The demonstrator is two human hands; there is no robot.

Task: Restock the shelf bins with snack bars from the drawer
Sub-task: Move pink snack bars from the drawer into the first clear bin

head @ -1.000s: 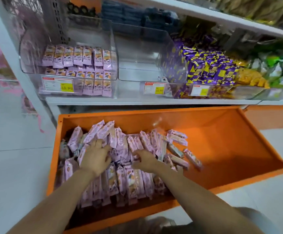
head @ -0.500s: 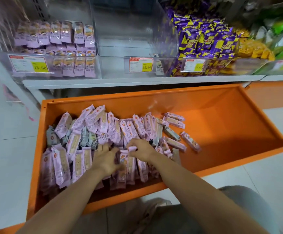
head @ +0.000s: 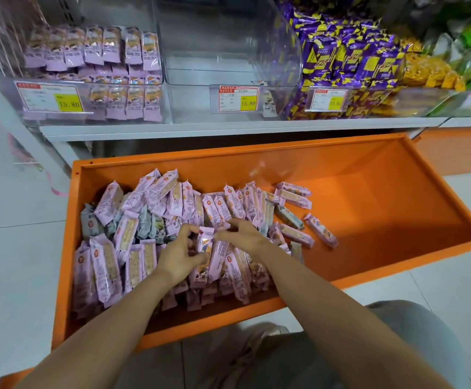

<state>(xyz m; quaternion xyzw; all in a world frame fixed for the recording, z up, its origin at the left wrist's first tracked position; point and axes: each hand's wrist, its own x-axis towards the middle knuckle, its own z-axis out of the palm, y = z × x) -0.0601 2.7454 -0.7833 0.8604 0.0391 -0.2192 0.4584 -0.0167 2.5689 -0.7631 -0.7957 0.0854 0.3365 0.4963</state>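
Head view: the left hand (head: 180, 255) curls round an upright pink snack bar (head: 204, 244), and the right hand (head: 246, 235), at its 2 o'clock, pinches the bar's top end. The loose pile of bars (head: 155, 209) lies around both hands in the orange drawer (head: 369, 209). A partly filled shelf bin (head: 94, 66) sits at 11 o'clock.

— Any prices legible?
— Left tag (head: 49, 100), on the left bin (head: 6, 88): 15.80. Middle tag (head: 238, 99), on the middle bin (head: 195, 105): 15.80 too.
— And the right tag (head: 330, 100)?
— On the right bin (head: 374, 102); looks like 23.60. The rest is too blurred.
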